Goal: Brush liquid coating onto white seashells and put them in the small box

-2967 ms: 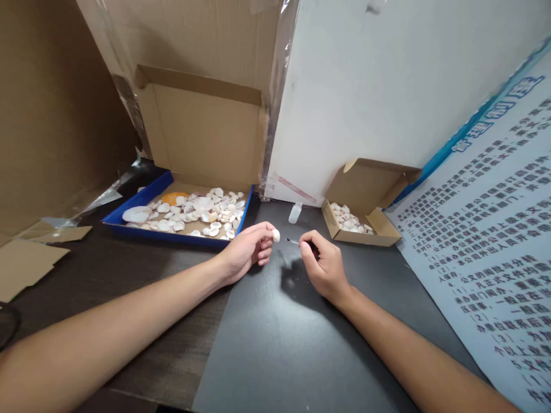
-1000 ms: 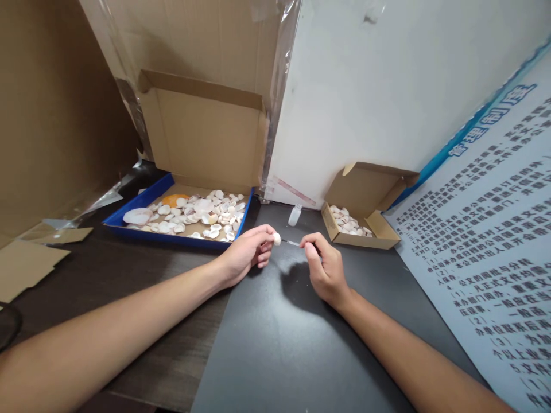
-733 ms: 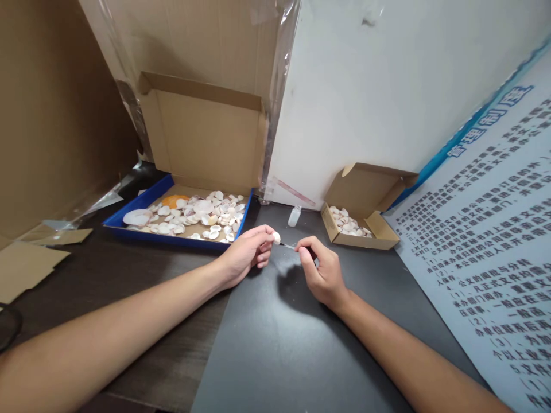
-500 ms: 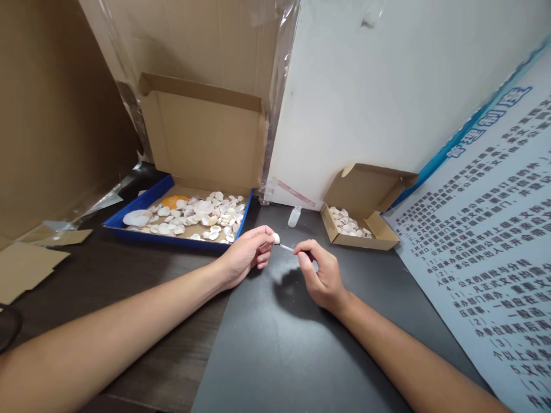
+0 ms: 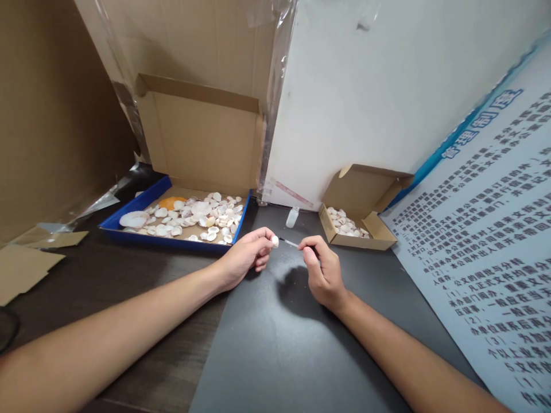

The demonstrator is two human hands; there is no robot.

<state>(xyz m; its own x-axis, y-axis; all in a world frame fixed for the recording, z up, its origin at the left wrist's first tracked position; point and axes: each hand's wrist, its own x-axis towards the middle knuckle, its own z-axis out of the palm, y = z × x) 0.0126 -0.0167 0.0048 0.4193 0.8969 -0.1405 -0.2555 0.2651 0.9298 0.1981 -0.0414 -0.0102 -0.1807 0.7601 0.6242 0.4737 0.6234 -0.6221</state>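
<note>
My left hand [image 5: 248,259] pinches a small white shell [image 5: 275,241] between thumb and fingertips, above the dark grey mat [image 5: 275,355]. In my right hand [image 5: 322,269] is a thin brush [image 5: 291,244] with a pale stem, its dark tip pointing left at the shell. A narrow gap separates tip and shell. Behind the hands stands a small open bottle [image 5: 293,217] with whitish contents. To the left, a blue-edged tray [image 5: 163,240] holds several loose shells [image 5: 200,209]. More shells [image 5: 344,222] lie in a small open cardboard box [image 5: 383,241] at the right.
A raised cardboard lid [image 5: 198,132] stands behind the tray. Cut cardboard pieces [image 5: 28,269] lie at the far left. A printed sheet [image 5: 495,246] slopes along the right side, and a white panel [image 5: 344,86] rises at the back.
The brush tip has come away from the shell as my right hand shifted slightly right. In my left fingers the shell is turned differently. The whole view has moved a little.
</note>
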